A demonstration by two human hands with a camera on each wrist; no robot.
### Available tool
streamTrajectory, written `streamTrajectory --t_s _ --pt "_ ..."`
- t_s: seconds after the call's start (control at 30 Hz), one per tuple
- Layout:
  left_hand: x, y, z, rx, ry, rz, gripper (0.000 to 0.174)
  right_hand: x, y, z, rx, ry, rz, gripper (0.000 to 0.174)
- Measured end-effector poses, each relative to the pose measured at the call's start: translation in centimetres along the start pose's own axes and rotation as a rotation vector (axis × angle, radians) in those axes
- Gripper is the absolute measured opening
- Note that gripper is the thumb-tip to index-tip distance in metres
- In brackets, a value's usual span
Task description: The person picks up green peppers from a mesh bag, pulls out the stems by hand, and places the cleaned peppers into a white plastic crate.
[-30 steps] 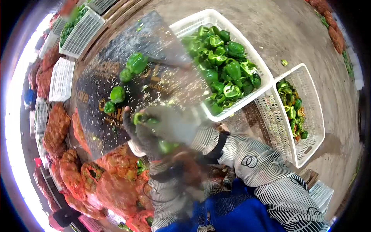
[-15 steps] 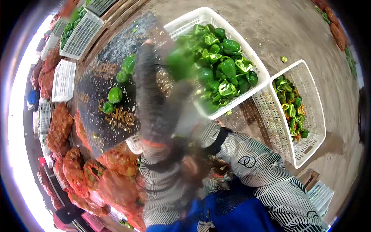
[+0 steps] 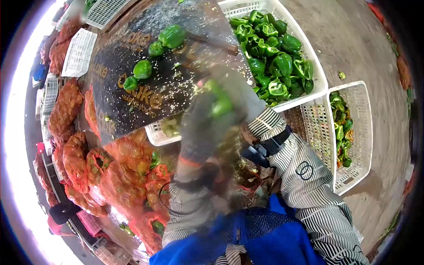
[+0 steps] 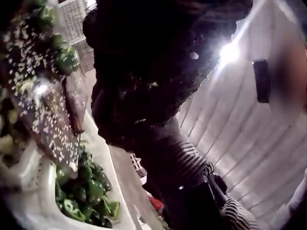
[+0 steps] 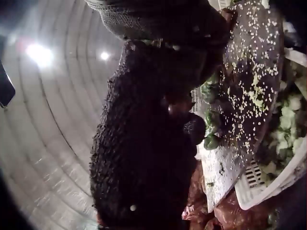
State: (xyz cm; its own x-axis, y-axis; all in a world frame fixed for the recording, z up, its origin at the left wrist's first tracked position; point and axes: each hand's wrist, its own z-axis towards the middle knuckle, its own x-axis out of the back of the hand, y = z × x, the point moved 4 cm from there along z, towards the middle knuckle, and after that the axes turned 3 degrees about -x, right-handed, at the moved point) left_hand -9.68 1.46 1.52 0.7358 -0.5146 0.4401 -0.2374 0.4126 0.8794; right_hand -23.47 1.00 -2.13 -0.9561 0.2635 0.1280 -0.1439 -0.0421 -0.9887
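Note:
In the head view, my gloved left hand (image 3: 198,126) is low over the near edge of the dark board (image 3: 110,112), fingers bent against a blurred green pepper (image 3: 222,105). My right hand (image 3: 240,90), badly blurred, is on the pepper's far side; its fingers cannot be made out. Several whole green peppers (image 3: 172,36) lie on the seed-strewn board, near a brown-handled tool (image 3: 214,43). Opened peppers fill a white crate (image 3: 320,70) beside my right hand. Dark gloves (image 4: 148,62) block much of the left wrist view, as does a glove (image 5: 144,143) in the right wrist view.
A second white crate (image 3: 367,132) with pepper scraps stands at the right. Red net sacks (image 3: 123,181) are heaped at the lower left. Part of a white container (image 3: 154,138) shows under the board, and more crates (image 3: 79,53) stand at the upper left.
My left hand has drawn back from over the board toward my body. The blurred green at the crate's edge is gone, and green now shows between my hands. The head view has shifted.

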Motion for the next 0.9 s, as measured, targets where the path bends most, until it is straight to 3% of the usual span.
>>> streamTrajectory --t_s 0.07,0.13,0.17,0.2,0.27,0.37,0.4,0.53,0.6,0.63,0.67,0.73,0.77,0.8,0.87,0.9 --pt "-0.1 -1.5 -0.6 -0.064 0.054 -0.031 0.041 -0.8 0.2 0.1 -0.078 -0.057 -0.043 0.034" --pt "0.4 -1.7 -0.6 0.326 0.219 -1.133 0.039 -1.9 -1.8 0.7 0.064 -0.028 0.286 0.036" --pt "0.8 -1.7 -0.5 0.298 0.304 -0.985 0.031 -2.0 -3.0 0.1 0.177 -0.055 0.108 0.043" --pt "1.4 -1.7 -0.5 0.271 0.385 -0.836 0.026 -2.2 -4.8 -0.2 0.186 -0.065 0.113 0.043" --pt "1.9 -2.1 -0.6 0.448 0.422 -1.365 0.021 -3.4 -5.5 -0.4 -0.124 -0.277 0.267 0.053" --pt "1.7 -1.8 -0.7 0.459 0.359 -1.624 0.023 -4.6 -3.7 0.4 0.155 -0.254 0.016 0.057" --pt "2.0 -2.3 -0.9 0.458 0.366 -1.625 0.023 -4.8 -4.1 0.3 0.301 -0.223 -0.121 0.057" --pt "2.5 -2.8 -1.3 0.545 0.304 -1.463 0.028 -5.5 -4.5 -0.3 0.238 -0.326 -0.074 0.054" --pt "2.7 -6.2 -2.0 0.403 0.506 -1.259 0.032 -5.6 -4.9 -0.8 0.27 -0.359 -0.166 0.052" --pt "3.0 -4.5 -2.2 0.044 0.189 -0.454 0.032 -5.7 -4.7 -0.8 0.274 -0.381 -0.177 0.052" --pt "2.7 -5.1 -1.8 0.052 0.19 -0.456 0.032 -5.8 -4.5 -0.8 0.277 -0.403 -0.187 0.052" --pt "1.1 -4.2 0.0 -0.039 -0.322 -2.285 0.033 -5.7 -4.5 -0.5 0.272 -0.441 -0.235 0.052" --pt "0.7 -6.2 -1.1 0.143 -0.077 -2.549 0.033 -5.7 -4.4 -0.4 0.273 -0.454 -0.241 0.053" --pt "0.5 -7.6 -2.2 0.154 -0.06 -2.558 0.033 -5.8 -4.1 -0.6 0.263 -0.471 -0.246 0.053" --pt "1.1 -10.1 -3.6 0.437 0.355 -1.512 0.033 -5.8 -3.6 -0.8 0.296 -0.47 -0.28 0.055" --pt "1.2 -10.3 -3.3 0.404 0.264 -1.434 0.034 -5.6 -3.8 -0.7 0.267 -0.482 -0.274 0.055"
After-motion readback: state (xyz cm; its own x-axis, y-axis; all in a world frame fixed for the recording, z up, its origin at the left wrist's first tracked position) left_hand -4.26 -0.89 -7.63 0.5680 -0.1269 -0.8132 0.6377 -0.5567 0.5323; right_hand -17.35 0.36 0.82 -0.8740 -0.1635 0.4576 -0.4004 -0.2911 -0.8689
